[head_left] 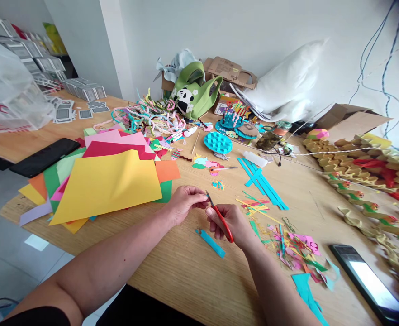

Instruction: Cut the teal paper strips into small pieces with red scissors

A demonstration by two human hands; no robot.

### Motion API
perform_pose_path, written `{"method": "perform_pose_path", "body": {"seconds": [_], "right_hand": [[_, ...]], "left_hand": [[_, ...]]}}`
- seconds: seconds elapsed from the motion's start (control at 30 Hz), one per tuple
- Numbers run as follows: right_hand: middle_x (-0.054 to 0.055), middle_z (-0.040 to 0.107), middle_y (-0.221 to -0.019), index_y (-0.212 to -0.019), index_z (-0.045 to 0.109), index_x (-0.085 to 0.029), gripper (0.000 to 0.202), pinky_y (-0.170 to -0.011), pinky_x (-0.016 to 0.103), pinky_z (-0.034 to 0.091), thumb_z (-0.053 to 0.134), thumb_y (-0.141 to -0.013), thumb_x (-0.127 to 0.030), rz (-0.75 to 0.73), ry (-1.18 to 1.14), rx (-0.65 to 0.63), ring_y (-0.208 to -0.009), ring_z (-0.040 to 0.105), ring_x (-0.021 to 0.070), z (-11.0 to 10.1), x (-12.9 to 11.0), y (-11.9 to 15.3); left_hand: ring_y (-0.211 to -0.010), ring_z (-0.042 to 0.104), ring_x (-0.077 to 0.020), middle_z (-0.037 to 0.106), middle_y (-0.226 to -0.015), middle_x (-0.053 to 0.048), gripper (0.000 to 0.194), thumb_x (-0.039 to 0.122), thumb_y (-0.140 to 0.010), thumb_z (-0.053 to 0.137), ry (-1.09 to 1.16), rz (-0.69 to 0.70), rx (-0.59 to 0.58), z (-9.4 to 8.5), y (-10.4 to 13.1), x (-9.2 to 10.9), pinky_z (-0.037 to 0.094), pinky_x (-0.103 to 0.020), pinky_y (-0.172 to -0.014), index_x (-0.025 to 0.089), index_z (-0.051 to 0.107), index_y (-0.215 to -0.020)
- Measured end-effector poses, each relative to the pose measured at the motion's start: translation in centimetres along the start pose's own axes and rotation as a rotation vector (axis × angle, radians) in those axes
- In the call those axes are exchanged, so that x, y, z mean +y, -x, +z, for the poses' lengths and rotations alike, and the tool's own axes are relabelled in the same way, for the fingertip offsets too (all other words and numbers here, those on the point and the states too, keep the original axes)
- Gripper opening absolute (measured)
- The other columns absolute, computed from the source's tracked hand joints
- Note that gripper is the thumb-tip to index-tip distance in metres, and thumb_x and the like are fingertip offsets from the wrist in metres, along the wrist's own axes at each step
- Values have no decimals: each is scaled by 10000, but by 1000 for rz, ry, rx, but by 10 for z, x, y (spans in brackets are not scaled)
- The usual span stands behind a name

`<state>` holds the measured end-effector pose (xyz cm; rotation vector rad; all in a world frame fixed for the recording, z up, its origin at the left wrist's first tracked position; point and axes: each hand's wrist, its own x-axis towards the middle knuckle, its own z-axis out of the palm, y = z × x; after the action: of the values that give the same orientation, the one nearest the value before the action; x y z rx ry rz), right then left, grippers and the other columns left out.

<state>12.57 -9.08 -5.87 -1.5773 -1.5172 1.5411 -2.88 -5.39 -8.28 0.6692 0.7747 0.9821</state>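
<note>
My right hand (229,222) is closed around red-handled scissors (224,221), their blades pointing up and left toward my left hand. My left hand (187,201) pinches a tiny blue paper piece, mostly hidden by the fingertips, right beside the scissor tips. Below the hands a blue paper strip (212,243) with a curved cut end lies on the table. Just beyond them sits a small heap of tiny coloured paper bits (218,185). Farther back, a second pair of scissors (224,169) rests by fish-shaped paper cutouts (201,162).
Stacked coloured paper sheets (114,181) cover the left side, beside a black phone (45,156). To the right lie long blue strips (263,183), paper scraps (296,249) and a lit phone (365,280). A glue bottle (255,158), green bag (197,97) and egg-carton pieces (362,158) are behind.
</note>
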Motion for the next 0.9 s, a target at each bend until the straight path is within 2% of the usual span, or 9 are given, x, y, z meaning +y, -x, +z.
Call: {"method": "perform_pose_path", "body": {"seconds": [0.47, 0.9], "right_hand": [[-3, 587, -462, -613, 547, -159, 481, -311, 185, 329, 653, -667, -625, 26, 2, 5, -333, 524, 107, 0, -1, 0], [10, 607, -492, -619, 535, -156, 484, -331, 181, 348, 644, -690, -622, -11, 0, -13, -362, 546, 110, -2, 0, 0]], "left_hand": [[-611, 608, -134, 663, -639, -45, 199, 205, -543, 773, 11, -1, 3, -1, 0, 1, 473, -288, -661, 99, 652, -660], [-612, 608, -129, 670, -641, -38, 182, 206, -555, 771, 8, -14, -40, -2, -1, -1, 481, -289, -674, 110, 654, -657]]}}
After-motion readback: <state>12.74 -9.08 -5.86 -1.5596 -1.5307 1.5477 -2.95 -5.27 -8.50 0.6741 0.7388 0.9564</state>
